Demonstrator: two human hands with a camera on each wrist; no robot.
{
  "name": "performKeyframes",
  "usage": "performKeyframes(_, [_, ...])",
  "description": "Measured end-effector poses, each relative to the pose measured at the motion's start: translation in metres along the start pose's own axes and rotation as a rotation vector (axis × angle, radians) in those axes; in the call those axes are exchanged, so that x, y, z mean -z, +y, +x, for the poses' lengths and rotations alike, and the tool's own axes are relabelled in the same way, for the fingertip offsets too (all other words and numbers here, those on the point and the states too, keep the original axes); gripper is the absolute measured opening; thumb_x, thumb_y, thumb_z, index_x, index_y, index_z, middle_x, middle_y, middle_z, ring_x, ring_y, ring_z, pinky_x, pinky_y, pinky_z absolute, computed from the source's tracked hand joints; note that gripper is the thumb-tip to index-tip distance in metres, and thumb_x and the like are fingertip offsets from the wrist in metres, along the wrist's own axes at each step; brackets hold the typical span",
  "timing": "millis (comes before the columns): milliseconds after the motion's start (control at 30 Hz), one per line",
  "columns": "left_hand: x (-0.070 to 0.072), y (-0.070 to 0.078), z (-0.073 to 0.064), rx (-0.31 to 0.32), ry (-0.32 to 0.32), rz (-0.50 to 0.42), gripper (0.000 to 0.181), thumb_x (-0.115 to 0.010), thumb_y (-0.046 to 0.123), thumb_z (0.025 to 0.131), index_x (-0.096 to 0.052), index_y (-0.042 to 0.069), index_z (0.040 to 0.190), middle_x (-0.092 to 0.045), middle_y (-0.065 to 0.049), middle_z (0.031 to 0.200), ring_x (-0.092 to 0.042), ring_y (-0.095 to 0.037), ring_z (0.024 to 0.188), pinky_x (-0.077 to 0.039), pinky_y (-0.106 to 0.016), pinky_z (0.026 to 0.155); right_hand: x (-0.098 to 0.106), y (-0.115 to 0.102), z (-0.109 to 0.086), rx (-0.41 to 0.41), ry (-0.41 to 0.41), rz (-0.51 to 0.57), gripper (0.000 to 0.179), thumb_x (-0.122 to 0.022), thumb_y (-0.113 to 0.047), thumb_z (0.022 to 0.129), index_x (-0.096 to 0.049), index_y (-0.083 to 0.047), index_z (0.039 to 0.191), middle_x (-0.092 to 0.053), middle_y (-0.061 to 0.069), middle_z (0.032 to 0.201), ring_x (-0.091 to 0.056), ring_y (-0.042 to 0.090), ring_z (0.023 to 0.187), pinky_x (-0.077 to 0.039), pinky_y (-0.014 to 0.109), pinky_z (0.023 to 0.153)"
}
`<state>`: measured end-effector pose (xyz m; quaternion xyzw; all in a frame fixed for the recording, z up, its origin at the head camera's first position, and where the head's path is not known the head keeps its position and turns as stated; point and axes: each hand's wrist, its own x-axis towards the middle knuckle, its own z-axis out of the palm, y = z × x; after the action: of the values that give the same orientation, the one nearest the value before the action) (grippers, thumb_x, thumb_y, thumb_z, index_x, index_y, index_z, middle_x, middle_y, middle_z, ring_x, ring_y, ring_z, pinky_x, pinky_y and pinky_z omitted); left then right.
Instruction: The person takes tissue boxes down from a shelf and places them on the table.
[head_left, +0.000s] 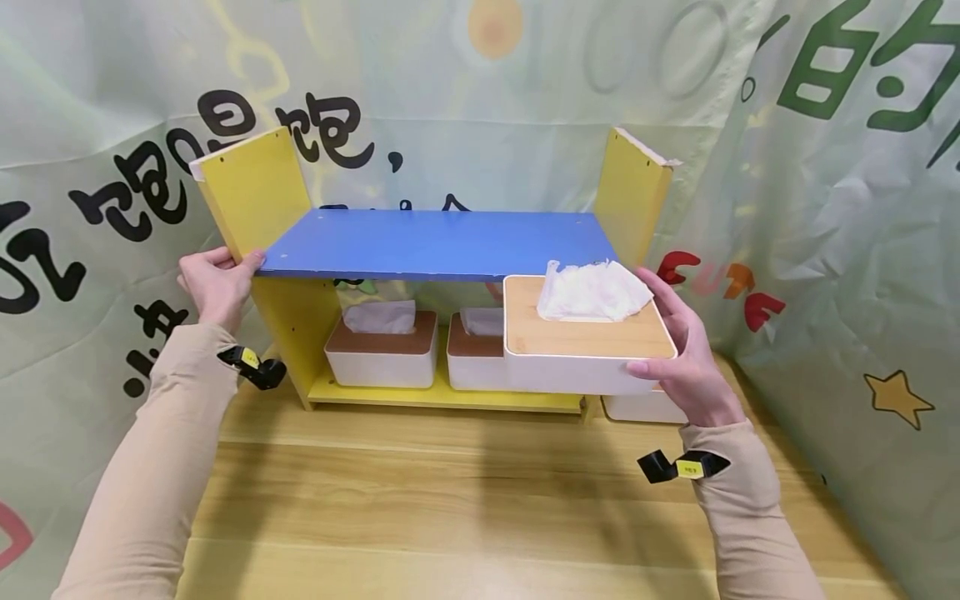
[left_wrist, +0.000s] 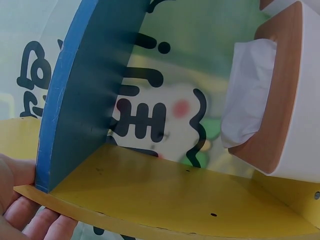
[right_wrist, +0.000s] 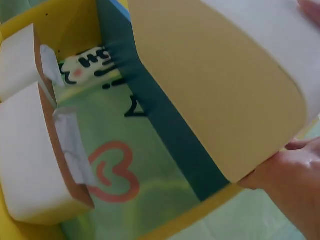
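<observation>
A small shelf has a blue board (head_left: pixel 442 237) between yellow side panels (head_left: pixel 255 187). My left hand (head_left: pixel 217 285) grips its left side, thumb at the blue board's front corner and fingers around the yellow panel's edge. Raised in front of the shelf's right part is a tissue box (head_left: pixel 573 373), white with a wooden lid and a tissue sticking out. My right hand (head_left: pixel 693 362) holds this box by its right end; the right wrist view shows its plain underside (right_wrist: pixel 220 85). Two similar tissue boxes, a left one (head_left: pixel 382 368) and a middle one (head_left: pixel 474 372), sit on the yellow lower board.
Another white box (head_left: pixel 647 407) stands on the wooden table (head_left: pixel 420 492), right of the shelf and partly hidden by my right hand. A printed cloth (head_left: pixel 480 167) hangs behind the shelf and along both sides. The shelf's right panel (head_left: pixel 633 196) rises behind the held box.
</observation>
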<state>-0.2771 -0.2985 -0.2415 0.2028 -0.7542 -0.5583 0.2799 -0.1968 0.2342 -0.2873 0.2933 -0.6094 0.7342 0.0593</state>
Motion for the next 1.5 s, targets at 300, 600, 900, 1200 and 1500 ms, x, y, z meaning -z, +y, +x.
performKeyframes(300, [0.000,0.000,0.001,-0.002,-0.002,0.009,0.052,-0.074,0.025,0.090,-0.061,0.003,0.136,-0.043,0.036,0.047,-0.013,-0.005,0.151,-0.034,-0.019,0.115,0.023,0.013,-0.026,0.029,-0.025,0.004,0.099,-0.057,0.021,0.070,-0.025,-0.008,0.159,-0.050,0.006,0.145,-0.057,0.016,0.122,-0.056,0.025,0.095])
performKeyframes(600, [0.002,0.001,0.001,0.003,-0.004,0.017,0.052,-0.074,0.026,0.090,-0.061,0.004,0.136,-0.043,0.036,0.048,-0.015,-0.003,0.151,-0.036,-0.019,0.114,0.044,0.018,-0.050,-0.009,-0.002,-0.044,0.104,-0.057,0.023,0.067,-0.021,-0.008,0.160,-0.054,0.001,0.144,-0.059,0.010,0.119,-0.055,0.022,0.095])
performKeyframes(900, [0.002,0.002,0.001,-0.004,-0.010,0.018,0.052,-0.074,0.025,0.090,-0.061,0.003,0.135,-0.047,0.038,0.048,-0.015,-0.005,0.151,-0.020,-0.021,0.121,0.067,0.028,-0.070,0.013,-0.013,-0.057,0.105,-0.056,0.023,0.067,-0.018,-0.006,0.161,-0.054,0.001,0.146,-0.060,0.010,0.120,-0.054,0.021,0.097])
performKeyframes(1200, [0.002,0.001,0.001,0.005,-0.015,0.014,0.052,-0.074,0.027,0.091,-0.061,0.005,0.136,-0.055,0.038,0.057,-0.012,-0.001,0.152,-0.024,-0.018,0.120,0.093,0.049,-0.083,0.095,-0.093,-0.039,0.105,-0.051,0.025,0.064,-0.010,0.006,0.158,-0.044,0.007,0.156,-0.055,0.012,0.130,-0.051,0.020,0.103])
performKeyframes(1500, [0.001,0.001,0.001,0.005,-0.011,0.019,0.052,-0.075,0.027,0.090,-0.062,0.006,0.135,-0.064,0.032,0.070,-0.016,-0.003,0.151,-0.021,-0.020,0.120,0.106,0.055,-0.103,-0.014,-0.057,-0.077,0.104,-0.053,0.024,0.069,-0.007,0.003,0.160,-0.038,0.000,0.160,-0.054,0.005,0.129,-0.050,0.018,0.102])
